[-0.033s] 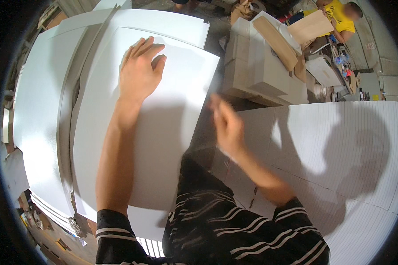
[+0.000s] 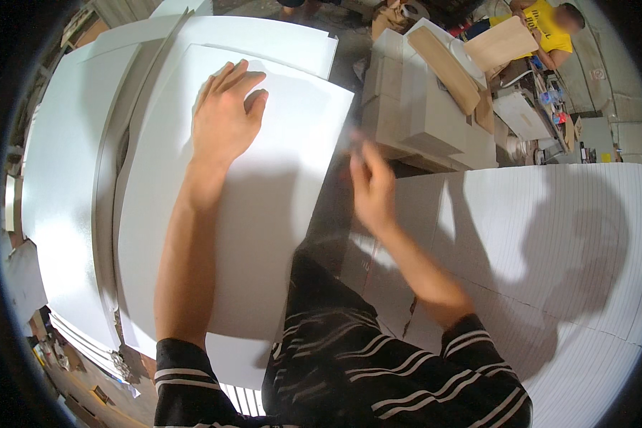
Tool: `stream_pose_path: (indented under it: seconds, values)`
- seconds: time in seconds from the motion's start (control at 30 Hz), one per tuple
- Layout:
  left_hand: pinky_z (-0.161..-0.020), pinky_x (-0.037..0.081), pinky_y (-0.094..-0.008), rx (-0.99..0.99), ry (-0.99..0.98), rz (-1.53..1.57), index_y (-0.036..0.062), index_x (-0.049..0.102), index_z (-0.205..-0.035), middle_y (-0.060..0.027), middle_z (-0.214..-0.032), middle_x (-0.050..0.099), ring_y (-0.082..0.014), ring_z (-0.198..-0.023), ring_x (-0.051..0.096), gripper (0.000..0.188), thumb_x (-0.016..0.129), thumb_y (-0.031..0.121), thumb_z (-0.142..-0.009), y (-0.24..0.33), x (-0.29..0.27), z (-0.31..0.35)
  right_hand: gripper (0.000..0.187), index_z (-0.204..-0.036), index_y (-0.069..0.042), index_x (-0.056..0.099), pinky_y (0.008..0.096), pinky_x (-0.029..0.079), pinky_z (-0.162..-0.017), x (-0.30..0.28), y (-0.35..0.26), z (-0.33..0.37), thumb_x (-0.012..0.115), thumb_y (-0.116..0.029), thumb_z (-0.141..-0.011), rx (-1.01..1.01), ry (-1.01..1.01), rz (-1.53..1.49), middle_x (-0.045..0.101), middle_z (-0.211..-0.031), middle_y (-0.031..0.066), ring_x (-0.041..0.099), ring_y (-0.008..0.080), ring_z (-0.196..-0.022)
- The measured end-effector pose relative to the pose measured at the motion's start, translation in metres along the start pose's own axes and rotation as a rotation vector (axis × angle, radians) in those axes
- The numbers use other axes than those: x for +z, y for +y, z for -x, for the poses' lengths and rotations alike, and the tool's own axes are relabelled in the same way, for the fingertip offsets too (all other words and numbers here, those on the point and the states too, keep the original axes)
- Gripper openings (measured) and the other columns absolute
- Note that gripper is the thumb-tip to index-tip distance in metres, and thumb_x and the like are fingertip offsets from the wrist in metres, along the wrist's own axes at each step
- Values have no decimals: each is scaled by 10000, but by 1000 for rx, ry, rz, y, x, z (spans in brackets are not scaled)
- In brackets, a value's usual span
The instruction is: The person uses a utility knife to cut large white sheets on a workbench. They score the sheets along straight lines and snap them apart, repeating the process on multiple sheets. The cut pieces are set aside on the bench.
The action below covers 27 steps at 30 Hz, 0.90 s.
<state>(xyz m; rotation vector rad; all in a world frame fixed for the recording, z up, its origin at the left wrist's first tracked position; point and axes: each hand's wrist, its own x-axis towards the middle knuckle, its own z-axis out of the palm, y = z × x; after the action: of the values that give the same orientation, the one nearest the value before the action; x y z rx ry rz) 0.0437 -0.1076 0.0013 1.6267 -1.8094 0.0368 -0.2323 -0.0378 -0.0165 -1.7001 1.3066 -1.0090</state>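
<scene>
A large white panel (image 2: 264, 228) lies on top of a stack, its right edge running along my side. My left hand (image 2: 227, 114) rests on its upper part, fingers stretched out and the thumb apart. Just off the panel's right edge, my right hand (image 2: 373, 187) is closed, with the fingers curled in. Something small and dark shows at its fingertips, but blur hides what it is. A narrow gap separates this hand from the panel in the picture.
More white panels (image 2: 71, 192) are stacked to the left. A wide stack of white sheets with lined edges (image 2: 585, 285) stands at right. Beyond are white boxes (image 2: 435, 107) with a brown board (image 2: 446, 68), and a person in a yellow shirt (image 2: 549, 32) holding a tan board (image 2: 503, 44).
My right hand has shifted slightly away from me and to the right, beside the panel's edge. My left hand and the panel have stayed in place.
</scene>
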Motion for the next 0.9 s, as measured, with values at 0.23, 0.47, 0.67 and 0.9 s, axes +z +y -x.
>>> stream_pose_path:
  seconds: [0.23, 0.47, 0.67, 0.9]
  values:
    - [-1177, 387, -495, 14, 17, -29, 115, 745, -1224, -160, -1418, 636, -349, -1398, 526, 299, 712, 191, -936, 1, -1, 0, 407, -1445, -67, 562, 293, 531, -772, 18, 36, -108, 505, -1, -1048, -347, 201, 156, 723, -1133, 127, 680, 147, -889]
    - [-1159, 412, -489, 37, 66, -42, 121, 755, -1177, -135, -1380, 664, -338, -1358, 561, 268, 714, 179, -919, 1, 2, 0, 448, -1428, -3, 569, 309, 565, -790, 15, 22, -85, 466, 84, -1001, -423, 92, 166, 678, -1327, 185, 713, 180, -924]
    - [-1154, 419, -487, 41, 79, -41, 128, 758, -1168, -129, -1366, 673, -332, -1343, 573, 261, 706, 182, -919, -1, 6, 1, 520, -1432, -30, 591, 354, 582, -793, 34, -1, 28, 487, 97, -939, -376, -81, 152, 733, -1066, 160, 697, 231, -863]
    - [-1170, 405, -474, 52, 66, -58, 133, 754, -1215, -134, -1393, 658, -335, -1371, 552, 278, 702, 195, -949, -5, 7, 1, 493, -1401, -84, 644, 374, 549, -668, 40, -29, 127, 597, 80, -939, -496, -301, 99, 716, -946, 141, 655, 252, -784]
